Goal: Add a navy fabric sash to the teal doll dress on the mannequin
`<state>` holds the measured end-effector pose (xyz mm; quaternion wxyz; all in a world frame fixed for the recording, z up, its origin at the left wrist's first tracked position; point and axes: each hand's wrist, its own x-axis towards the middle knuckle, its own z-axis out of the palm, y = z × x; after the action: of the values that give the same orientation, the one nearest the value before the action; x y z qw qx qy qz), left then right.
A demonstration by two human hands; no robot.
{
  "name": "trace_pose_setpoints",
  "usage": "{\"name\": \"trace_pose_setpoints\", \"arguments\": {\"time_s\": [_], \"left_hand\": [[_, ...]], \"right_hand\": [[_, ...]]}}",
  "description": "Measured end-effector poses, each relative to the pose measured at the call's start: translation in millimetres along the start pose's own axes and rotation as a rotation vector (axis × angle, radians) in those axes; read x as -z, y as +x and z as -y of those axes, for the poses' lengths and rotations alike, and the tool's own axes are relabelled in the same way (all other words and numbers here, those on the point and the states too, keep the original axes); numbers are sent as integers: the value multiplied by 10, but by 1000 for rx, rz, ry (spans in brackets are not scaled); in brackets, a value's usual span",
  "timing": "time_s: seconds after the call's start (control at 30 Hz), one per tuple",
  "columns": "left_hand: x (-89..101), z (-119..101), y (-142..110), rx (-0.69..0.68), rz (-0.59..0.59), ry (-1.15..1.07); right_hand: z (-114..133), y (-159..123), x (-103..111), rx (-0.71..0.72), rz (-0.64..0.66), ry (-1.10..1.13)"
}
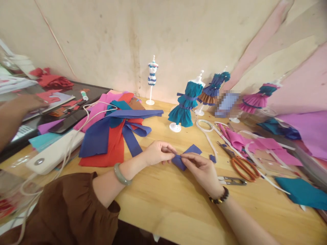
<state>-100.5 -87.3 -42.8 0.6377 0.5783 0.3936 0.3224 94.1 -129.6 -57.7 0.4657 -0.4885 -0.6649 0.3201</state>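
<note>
A small piece of violet-blue crepe paper [192, 149] is pinched between my two hands, just above the table. My left hand [159, 153] has its thumb and fingertips closed on the left edge of the piece. Closed on the same edge, a short way to the right, is my right hand [200, 166]. The fingertips hide part of the fold. A blue scrap [213, 158] lies right of the piece. Thread snips [231, 181] rest beside my right wrist, and orange-handled scissors [245, 168] lie beyond them.
Blue strips [95, 136] and red sheets [116, 146] lie at left, near a white power strip [53, 153] with cables. Mini mannequins stand behind, one in a teal dress [185, 102]. A tape roll [204, 126] and pink scraps [265, 143] lie right. Another person's arm [17, 112] reaches in at left.
</note>
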Motion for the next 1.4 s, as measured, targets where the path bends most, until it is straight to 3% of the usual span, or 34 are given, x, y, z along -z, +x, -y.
{"name": "trace_pose_setpoints", "arguments": {"time_s": [0.33, 0.7, 0.9, 1.4], "left_hand": [[-44, 13, -24, -60, -6, 112], [-53, 23, -29, -187, 18, 292], [-26, 16, -36, -189, -9, 402], [-11, 22, -2, -190, -27, 332]], "right_hand": [[-42, -1, -25, -88, -9, 112], [15, -32, -45, 69, -67, -60], [25, -36, -34, 58, -92, -73], [-16, -5, -65, 47, -84, -6]]}}
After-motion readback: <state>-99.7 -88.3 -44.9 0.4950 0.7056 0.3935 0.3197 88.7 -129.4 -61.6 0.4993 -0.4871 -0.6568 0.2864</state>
